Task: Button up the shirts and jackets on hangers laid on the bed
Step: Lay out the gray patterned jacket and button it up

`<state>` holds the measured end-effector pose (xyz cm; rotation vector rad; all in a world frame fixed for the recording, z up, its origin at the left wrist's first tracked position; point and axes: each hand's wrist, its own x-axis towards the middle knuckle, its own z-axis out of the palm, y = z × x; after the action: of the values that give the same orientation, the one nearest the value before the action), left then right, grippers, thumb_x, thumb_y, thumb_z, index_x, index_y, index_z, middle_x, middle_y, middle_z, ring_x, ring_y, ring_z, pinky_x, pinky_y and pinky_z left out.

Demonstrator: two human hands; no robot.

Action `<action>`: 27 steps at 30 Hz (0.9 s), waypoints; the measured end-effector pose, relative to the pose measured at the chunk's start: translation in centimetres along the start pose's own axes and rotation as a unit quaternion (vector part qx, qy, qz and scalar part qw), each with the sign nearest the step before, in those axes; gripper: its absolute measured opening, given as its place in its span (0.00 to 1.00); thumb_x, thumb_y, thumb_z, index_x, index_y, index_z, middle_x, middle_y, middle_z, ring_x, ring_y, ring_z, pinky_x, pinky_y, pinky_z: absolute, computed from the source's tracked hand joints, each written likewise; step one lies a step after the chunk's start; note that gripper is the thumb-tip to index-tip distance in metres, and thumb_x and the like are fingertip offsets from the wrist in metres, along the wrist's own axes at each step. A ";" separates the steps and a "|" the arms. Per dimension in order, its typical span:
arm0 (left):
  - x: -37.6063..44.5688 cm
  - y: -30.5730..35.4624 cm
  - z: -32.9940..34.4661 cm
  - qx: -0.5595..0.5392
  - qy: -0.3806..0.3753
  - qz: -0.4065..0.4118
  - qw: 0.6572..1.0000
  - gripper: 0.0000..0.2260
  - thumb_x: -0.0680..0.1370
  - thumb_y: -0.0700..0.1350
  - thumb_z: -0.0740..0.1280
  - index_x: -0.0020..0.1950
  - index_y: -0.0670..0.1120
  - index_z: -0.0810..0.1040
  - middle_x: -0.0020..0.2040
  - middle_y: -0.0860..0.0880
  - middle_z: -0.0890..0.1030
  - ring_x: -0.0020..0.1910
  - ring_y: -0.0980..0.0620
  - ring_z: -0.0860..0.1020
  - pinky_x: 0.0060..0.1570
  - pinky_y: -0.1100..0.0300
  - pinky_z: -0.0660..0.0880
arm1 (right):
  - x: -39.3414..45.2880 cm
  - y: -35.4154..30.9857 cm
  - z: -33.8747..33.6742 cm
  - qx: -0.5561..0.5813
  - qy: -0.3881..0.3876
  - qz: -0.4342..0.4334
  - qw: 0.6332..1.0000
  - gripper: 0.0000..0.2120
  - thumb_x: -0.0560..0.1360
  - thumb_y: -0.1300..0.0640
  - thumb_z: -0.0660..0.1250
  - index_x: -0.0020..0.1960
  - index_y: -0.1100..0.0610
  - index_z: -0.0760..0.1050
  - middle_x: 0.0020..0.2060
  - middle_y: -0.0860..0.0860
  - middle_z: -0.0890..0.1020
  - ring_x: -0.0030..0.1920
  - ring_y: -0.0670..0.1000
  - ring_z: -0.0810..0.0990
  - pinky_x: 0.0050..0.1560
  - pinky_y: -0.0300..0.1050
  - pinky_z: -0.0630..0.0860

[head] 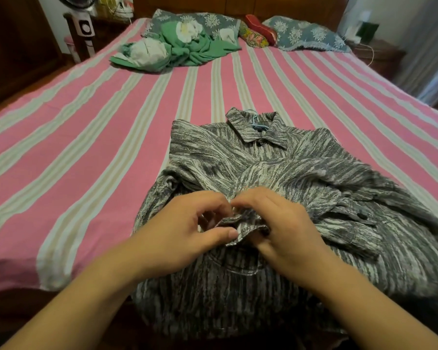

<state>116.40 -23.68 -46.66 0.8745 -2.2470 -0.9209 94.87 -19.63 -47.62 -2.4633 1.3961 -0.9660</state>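
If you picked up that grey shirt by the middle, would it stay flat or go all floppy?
Probably floppy: the grey shirt already bunches into folds where both hands, left hand and right hand, pinch it. Its sleeves lie rumpled, so they would likely dangle. The hanger at the collar might keep the shoulders spread.

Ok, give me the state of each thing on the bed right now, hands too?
grey shirt: flat on the bed, on a hanger, collar button fastened
placket: bunched between both hands
left hand: fingers pinching the placket
right hand: fingers pinching the placket
hanger: hook showing at the collar
green cloth: crumpled near the pillows
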 end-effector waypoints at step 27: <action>-1.5 -0.4 2.0 0.160 0.139 0.192 0.958 0.03 0.77 0.33 0.71 0.47 0.39 0.82 0.47 0.47 0.83 0.46 0.48 0.81 0.46 0.56 0.78 | -0.5 0.2 0.6 0.043 0.059 -0.022 0.997 0.21 0.67 0.71 0.65 0.56 0.58 0.83 0.48 0.47 0.82 0.50 0.45 0.82 0.50 0.43 0.80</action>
<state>116.06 -22.02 -48.55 0.6170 -2.2327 -0.2451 94.93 -19.45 -48.37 -2.4185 1.3092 -1.1727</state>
